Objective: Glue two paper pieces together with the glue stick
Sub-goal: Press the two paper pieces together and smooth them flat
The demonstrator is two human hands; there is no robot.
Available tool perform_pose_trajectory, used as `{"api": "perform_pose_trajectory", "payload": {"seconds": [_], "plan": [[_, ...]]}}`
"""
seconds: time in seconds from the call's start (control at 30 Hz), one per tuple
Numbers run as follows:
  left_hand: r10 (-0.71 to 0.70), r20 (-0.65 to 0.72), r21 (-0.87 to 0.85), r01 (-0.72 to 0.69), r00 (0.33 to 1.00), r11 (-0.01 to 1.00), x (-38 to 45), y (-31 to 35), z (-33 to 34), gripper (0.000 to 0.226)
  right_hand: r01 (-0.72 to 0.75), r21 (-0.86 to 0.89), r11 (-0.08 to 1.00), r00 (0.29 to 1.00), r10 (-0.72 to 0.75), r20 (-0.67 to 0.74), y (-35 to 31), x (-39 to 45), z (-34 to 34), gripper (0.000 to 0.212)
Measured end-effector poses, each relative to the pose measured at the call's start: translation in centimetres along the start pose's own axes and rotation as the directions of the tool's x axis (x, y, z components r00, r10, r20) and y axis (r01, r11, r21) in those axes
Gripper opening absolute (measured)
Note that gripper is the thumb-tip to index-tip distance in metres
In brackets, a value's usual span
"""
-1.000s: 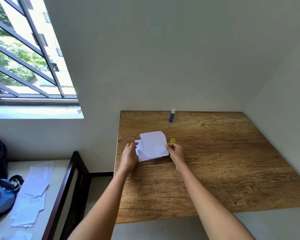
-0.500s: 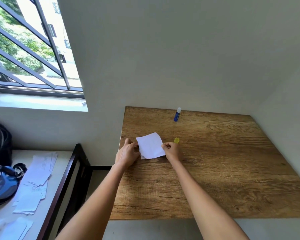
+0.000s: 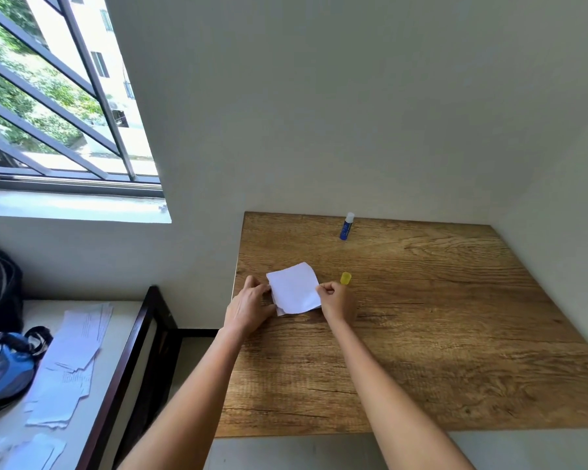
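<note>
Two bare hands meet over a stack of white paper pieces [image 3: 294, 288] lying near the left edge of a wood-grain surface [image 3: 438, 351] set into the corner of a pale-walled room. On the stack's left side, the left hand [image 3: 250, 308] lies over the papers' edge with its fingers touching them; whether they curl under the sheet cannot be made out. On the right side, the right hand [image 3: 336, 301] has its grip closed on the top sheet, thumb and fingertips pinching the edge. A sliver of a lower sheet shows beneath the top one at the near left corner. Just beyond the right hand stands a small yellow cap [image 3: 346, 278], apart from the paper. The glue stick [image 3: 347, 226], blue-bodied with a white top, stands well apart from the hands near the back edge of the surface, close to the wall. At left, a barred window [image 3: 58, 96] looks onto greenery and a building. Below it, loose papers [image 3: 72, 361] lie scattered on a white top with a dark frame, beside a blue bag [image 3: 4, 371].
</note>
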State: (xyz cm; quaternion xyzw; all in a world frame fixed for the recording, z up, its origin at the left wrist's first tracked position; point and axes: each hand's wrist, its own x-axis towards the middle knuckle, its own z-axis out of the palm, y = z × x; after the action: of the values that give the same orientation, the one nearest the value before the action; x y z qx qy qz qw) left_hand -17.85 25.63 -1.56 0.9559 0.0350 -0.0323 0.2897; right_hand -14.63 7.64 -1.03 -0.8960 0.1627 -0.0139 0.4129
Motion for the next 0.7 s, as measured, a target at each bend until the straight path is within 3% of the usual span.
{"api": "perform_pose_trajectory", "payload": {"seconds": [0.23,0.4,0.7], "plan": [[-0.008,0.008,0.003,0.008,1.0,1.0,0.23,0.09,-0.05,0.043,-0.071,0.158,0.985,0.997,0.065,0.044,0.44,0.85,-0.28,0.017],[-0.018,0.061,0.017,0.017,0.998,1.0,0.6,0.22,-0.27,0.044,-0.055,0.116,0.992,0.997,0.048,0.067,0.4,0.92,-0.36,0.019],[-0.009,0.033,0.008,0.009,0.999,1.0,0.41,0.11,-0.07,0.046,-0.048,-0.002,0.999,0.998,0.048,0.038,-0.16,0.63,-0.13,0.016]]}}
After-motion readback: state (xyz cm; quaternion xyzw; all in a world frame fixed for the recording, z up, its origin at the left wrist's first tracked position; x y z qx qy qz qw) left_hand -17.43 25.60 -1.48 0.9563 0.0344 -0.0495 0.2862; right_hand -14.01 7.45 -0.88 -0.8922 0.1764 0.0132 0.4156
